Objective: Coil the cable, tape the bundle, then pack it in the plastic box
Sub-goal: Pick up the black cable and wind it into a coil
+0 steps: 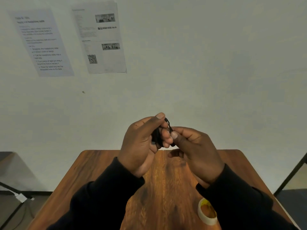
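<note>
A thin black cable [157,136] is gathered into a small bundle above the far end of the wooden table [167,176]. My left hand [141,146] is closed around the bundle, thumb on top. My right hand [194,150] pinches a strand of the cable at the bundle's right side between thumb and forefinger. Most of the cable is hidden inside my fingers. A roll of clear tape [207,211] lies flat on the table near its front right, partly under my right sleeve. No plastic box is in view.
The table stands against a pale wall with two printed sheets [99,37] taped high on the left. A dark metal frame [290,176] stands right of the table, and cables and a power strip [20,197] lie on the floor at the left.
</note>
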